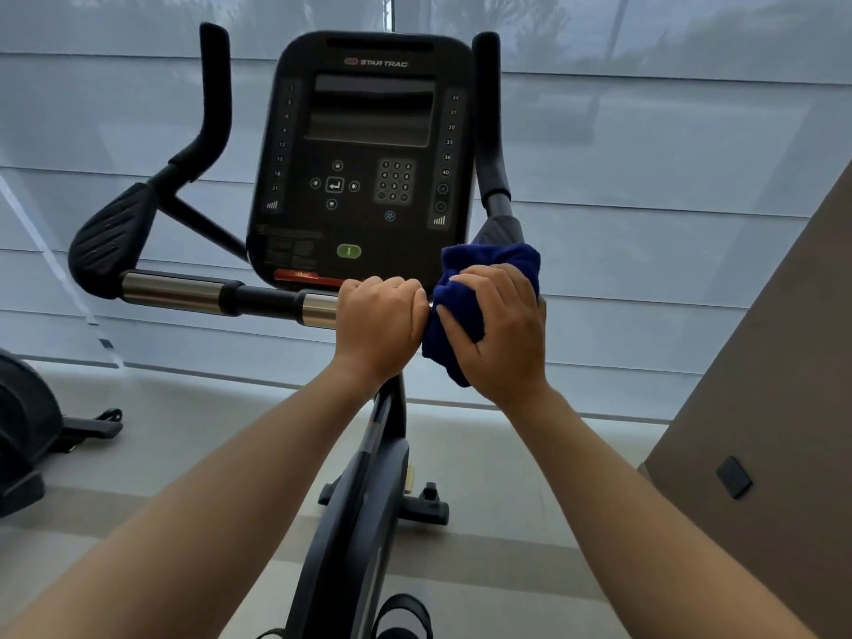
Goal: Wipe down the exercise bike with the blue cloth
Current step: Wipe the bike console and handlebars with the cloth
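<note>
Exercise bike is shown filling the centre, with its dark console set at 12 o'clock. A handlebar with steel sleeves is seen reaching in from 9 o'clock. At centre it is gripped by the left hand, fingers curled tightly together. At that hand's 3 o'clock, the bunched blue cloth is clasped by the right hand, fingers curled and slightly spread, below the console's 5 o'clock corner.

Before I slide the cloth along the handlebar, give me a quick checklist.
1. The blue cloth held in the right grip: ok.
2. The handlebar held by the left grip: ok.
3. Cloth wrapped fully round the bar: cannot tell, the hand hides it.
4. Leftward path free: not ok, the left grip sits right beside the cloth.
5. The console screen dark: ok.
</note>
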